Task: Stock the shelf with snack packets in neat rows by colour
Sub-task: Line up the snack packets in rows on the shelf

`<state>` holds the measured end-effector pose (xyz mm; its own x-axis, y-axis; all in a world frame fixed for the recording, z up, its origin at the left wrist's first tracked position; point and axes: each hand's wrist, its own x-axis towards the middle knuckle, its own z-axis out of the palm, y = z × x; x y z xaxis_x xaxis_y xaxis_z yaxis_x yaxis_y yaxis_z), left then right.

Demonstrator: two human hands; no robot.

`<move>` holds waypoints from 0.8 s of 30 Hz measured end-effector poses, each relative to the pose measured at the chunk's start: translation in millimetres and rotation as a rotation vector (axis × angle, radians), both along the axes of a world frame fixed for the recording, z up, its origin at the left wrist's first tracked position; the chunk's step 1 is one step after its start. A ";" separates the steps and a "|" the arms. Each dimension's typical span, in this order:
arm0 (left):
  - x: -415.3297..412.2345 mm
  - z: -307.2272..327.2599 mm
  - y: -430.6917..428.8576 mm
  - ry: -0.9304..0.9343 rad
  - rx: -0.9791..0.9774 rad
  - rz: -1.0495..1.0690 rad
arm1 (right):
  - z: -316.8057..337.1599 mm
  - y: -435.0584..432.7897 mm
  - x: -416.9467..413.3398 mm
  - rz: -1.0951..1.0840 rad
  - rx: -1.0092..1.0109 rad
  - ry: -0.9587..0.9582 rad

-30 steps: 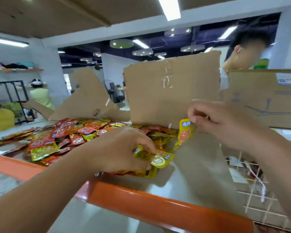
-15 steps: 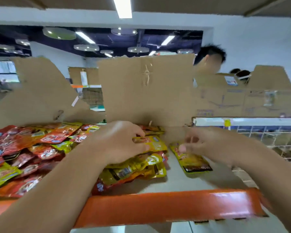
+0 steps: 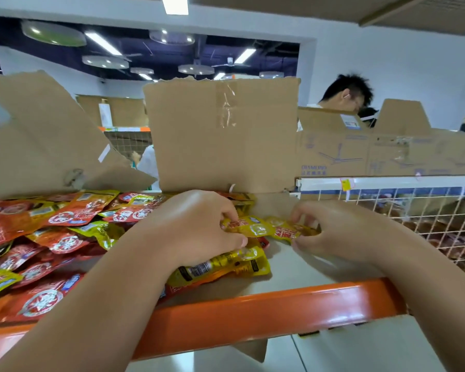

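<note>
Sorting yellows | left hand (image 3: 199, 226) pinches a yellow packet (image 3: 249, 227) above the yellow stack (image 3: 226, 264) | right hand (image 3: 330, 232) pinches another packet (image 3: 286, 230) at 3 o'clock, likely starting a row | red pile (image 3: 46, 237) at 9 o'clock on shelf (image 3: 293, 272)

- The cardboard box (image 3: 333, 154) behind the wire rack bears faint blue lettering at its lower left, too blurred to read, beside a blue line drawing of a ceiling fan.
- A white label (image 3: 351, 122) on that box: print illegible.
- Red snack packets (image 3: 65, 242) carry white characters, unreadable.
- The yellow packet (image 3: 220, 265) shows a barcode, its digits too small.
</note>
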<state>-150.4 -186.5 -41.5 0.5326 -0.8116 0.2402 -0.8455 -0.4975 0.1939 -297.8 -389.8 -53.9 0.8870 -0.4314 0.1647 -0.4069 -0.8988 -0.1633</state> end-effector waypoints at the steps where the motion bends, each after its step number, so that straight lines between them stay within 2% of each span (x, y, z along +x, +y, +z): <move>1: 0.9 -0.4 0.6 -0.006 -0.023 -0.003 | -0.7 -1.9 -1.0 0.001 0.013 -0.016; 6: 2.9 -3.1 -1.6 -0.178 -0.195 -0.029 | 1.0 -13.0 -20.4 0.002 0.113 -0.202; 10: -9.7 -1.6 -11.7 -0.378 -0.226 -0.088 | -0.6 -34.3 -55.1 -0.020 0.177 -0.389; 15: -54.9 -2.9 -55.8 -0.362 -0.278 -0.130 | -12.2 -72.5 -121.7 -0.046 0.217 -0.463; 24: -203.4 -52.8 -219.6 -0.328 -0.336 -0.296 | -67.1 -192.5 -284.4 -0.195 0.201 -0.515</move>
